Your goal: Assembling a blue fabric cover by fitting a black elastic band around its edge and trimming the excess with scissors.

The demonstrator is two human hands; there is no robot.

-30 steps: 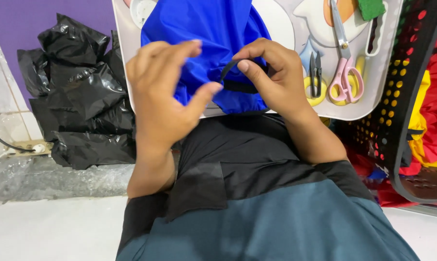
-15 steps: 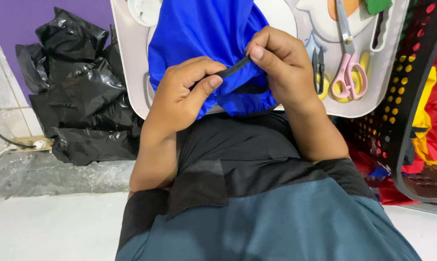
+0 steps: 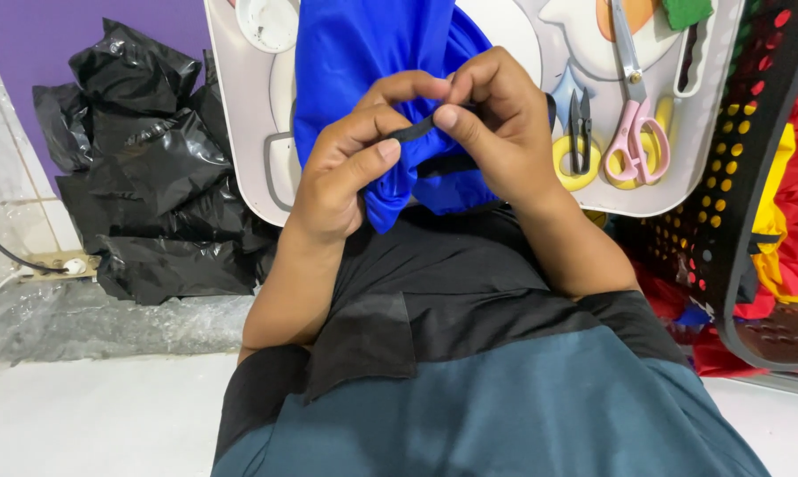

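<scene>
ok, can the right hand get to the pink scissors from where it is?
Probably yes: the pink scissors lie uncovered on the white tray just beside the right hand. But that hand is pinching the black strap, so it would have to let go first.

My fingers pinch matt black strap on smooth blue cloth; glossy white plastic tray; crinkled shiny black plastic bags beyond tray's left edge.
</scene>
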